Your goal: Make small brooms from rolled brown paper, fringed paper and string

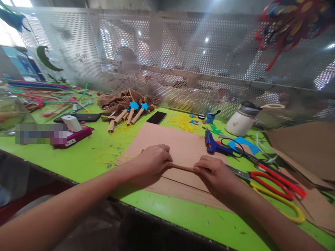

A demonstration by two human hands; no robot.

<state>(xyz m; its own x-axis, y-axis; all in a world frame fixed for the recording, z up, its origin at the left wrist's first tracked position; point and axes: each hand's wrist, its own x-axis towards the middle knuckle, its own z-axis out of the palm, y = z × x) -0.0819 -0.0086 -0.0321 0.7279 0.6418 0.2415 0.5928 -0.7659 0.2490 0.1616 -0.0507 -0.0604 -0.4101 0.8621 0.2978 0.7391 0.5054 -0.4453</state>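
Note:
My left hand [154,162] and my right hand [213,170] are both closed on a narrow brown strip of folded or rolled paper [183,167], one hand at each end. The strip runs level between them, just above flat sheets of brown paper [172,139] on the green table. Close to my right hand lie a blue glue gun [216,143] and scissors with red handles [272,183]. Yellow-handled scissors [294,212] are partly beneath the red pair. My fingers hide the ends of the strip.
Rolled brown paper pieces with blue flower shapes [134,105] lie at the back, near a black phone [156,118]. A white jug [240,120] stands at the back right. Folded brown paper [306,150] fills the right side. A magenta power strip [75,137] sits on the left.

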